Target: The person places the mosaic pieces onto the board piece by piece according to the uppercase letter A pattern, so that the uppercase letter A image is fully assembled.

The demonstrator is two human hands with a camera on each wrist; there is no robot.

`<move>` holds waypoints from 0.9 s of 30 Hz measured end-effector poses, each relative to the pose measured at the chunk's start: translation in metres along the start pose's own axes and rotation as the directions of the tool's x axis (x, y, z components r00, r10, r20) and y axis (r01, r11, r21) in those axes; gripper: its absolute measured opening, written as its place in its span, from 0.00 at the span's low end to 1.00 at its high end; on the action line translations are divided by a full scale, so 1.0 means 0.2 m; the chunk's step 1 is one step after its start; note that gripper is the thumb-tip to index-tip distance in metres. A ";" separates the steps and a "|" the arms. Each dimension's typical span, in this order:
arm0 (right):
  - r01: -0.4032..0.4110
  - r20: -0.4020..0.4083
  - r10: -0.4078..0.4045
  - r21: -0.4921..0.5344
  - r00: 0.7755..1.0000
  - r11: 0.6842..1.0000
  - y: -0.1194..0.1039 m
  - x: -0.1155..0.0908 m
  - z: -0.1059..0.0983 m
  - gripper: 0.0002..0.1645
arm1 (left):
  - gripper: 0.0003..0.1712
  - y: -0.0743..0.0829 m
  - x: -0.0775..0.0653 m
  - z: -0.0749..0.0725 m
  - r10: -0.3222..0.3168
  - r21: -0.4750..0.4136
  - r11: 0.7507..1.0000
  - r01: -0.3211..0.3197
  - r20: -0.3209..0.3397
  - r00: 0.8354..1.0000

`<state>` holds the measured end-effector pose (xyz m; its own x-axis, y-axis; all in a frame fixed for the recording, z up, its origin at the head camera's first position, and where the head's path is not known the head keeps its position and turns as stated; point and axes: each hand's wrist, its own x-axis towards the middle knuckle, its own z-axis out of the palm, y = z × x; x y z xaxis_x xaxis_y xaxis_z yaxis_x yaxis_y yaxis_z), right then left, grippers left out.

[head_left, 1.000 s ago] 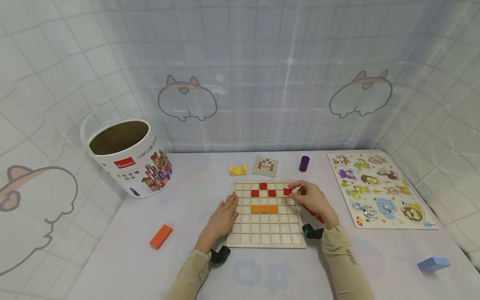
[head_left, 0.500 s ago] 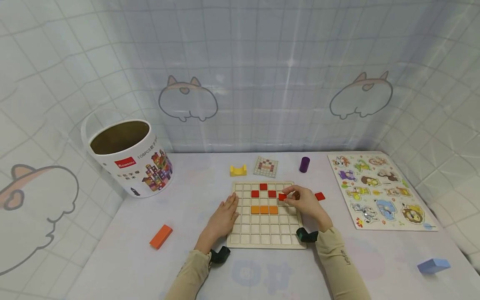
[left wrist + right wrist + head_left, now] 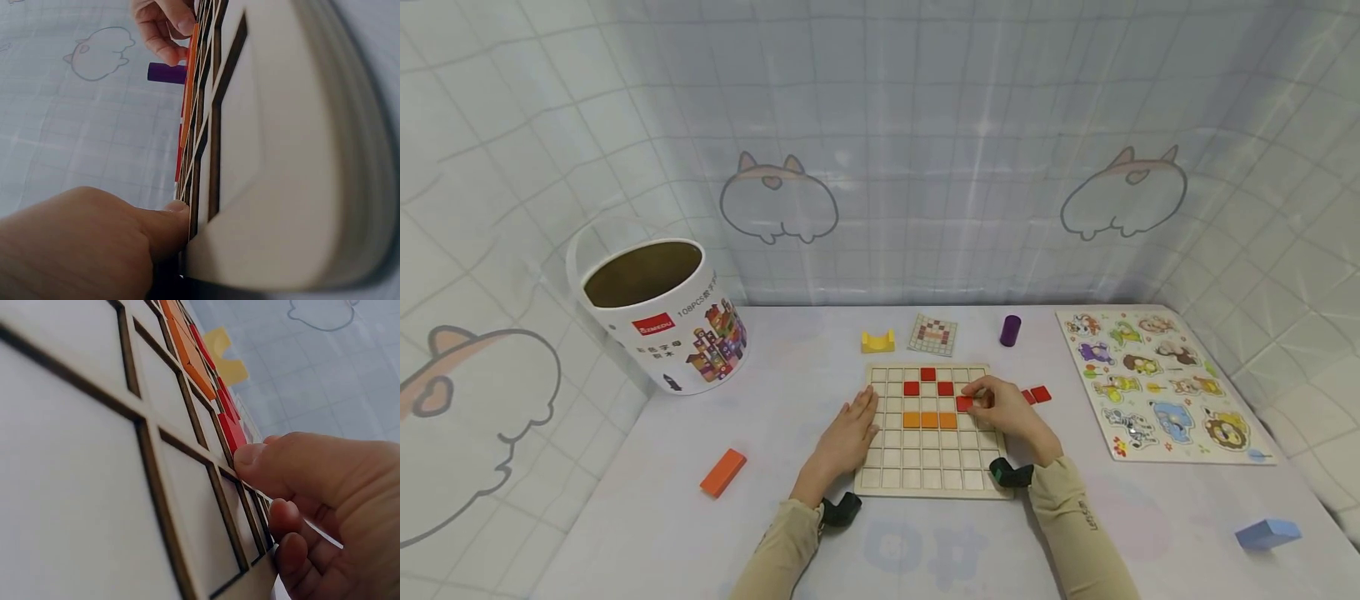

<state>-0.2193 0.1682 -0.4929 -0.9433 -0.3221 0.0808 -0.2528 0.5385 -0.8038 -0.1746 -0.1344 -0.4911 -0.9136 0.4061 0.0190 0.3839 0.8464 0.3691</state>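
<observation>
A wooden grid board (image 3: 921,478) lies on the table, with several red and orange square tiles set in its cells. My left hand (image 3: 844,437) rests along the board's left edge with its fingers extended. At the board's right side my right hand (image 3: 1009,410) pinches a red square tile (image 3: 964,404) by its right side, low over a cell or in it. In the right wrist view the thumb tip touches this red tile (image 3: 232,431). Three orange tiles (image 3: 929,420) form a row lower left of it. Whether the held tile lies fully in its cell I cannot tell.
Loose red tiles (image 3: 1041,394) lie right of my right hand. Behind the board are a yellow block (image 3: 877,342), a pattern card (image 3: 933,335) and a purple cylinder (image 3: 1010,331). An animal puzzle (image 3: 1150,400), a blue block (image 3: 1267,534), an orange block (image 3: 723,473) and a bucket (image 3: 692,333) stand farther out.
My right hand has carried the red tile a little left and down toward the cell row below the upper red tiles. The loose red tiles beside it show more. My left hand stays put.
</observation>
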 end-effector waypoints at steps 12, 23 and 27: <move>-0.082 -0.117 0.086 0.035 0.989 0.996 0.02 -0.05 -0.14 0.15 | 0.31 0.00 0.00 0.00 0.001 0.002 1.000 -0.001 -0.004 1.000; -0.209 -0.201 0.218 0.065 0.955 0.976 0.15 -0.16 -0.34 0.18 | 0.31 0.00 0.00 0.01 -0.001 0.004 1.000 0.001 -0.009 1.000; -0.278 -0.216 0.279 0.035 0.936 0.960 0.19 -0.19 -0.37 0.20 | 0.31 0.00 0.00 0.01 -0.003 0.001 1.000 0.003 -0.010 1.000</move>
<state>-0.2098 0.2583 -0.4819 -0.9996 0.0169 -0.0211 0.0270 0.5796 -0.8144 -0.1736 -0.1336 -0.4925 -0.9160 0.4003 0.0274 0.3816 0.8480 0.3679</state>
